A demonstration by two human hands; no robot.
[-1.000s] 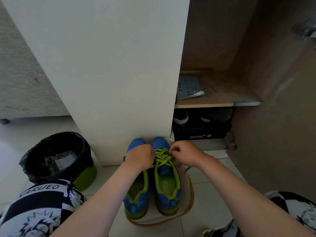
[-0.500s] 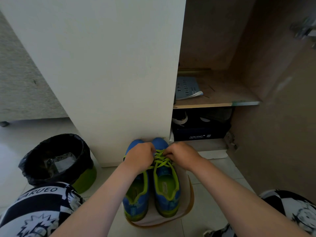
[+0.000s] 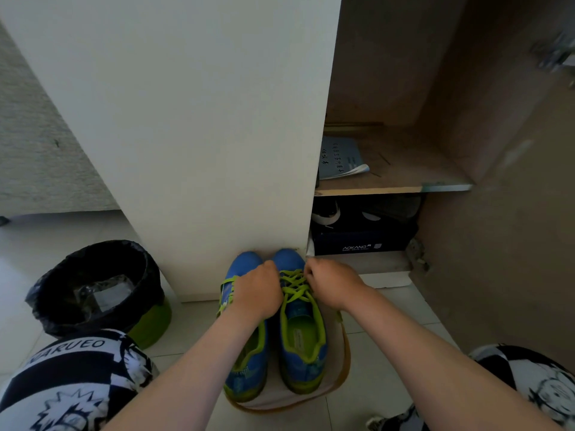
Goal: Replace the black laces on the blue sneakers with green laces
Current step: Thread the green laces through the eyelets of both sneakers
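Lime-bright, the green lace (image 3: 295, 287) is pinched near the toe end by the curled fingers of the left hand (image 3: 258, 293) and right hand (image 3: 333, 284); equal outward pulls would probably seat the rows evenly. It zigzags flat up the blue right sneaker (image 3: 303, 337), which stands beside the left sneaker (image 3: 245, 374) on a beige mat (image 3: 337, 362), toes at its far edge.

Soft daylight, moderate level. Brightest on floor (image 3: 62, 231) left of left hand (image 3: 258, 293). Cupboard (image 3: 389, 73) above right hand (image 3: 334, 284) dim, shadowed. Laces (image 3: 295, 289) between hands sharp. Straight lines bend at frame edges; hinge (image 3: 557, 54) far upper right blurred.
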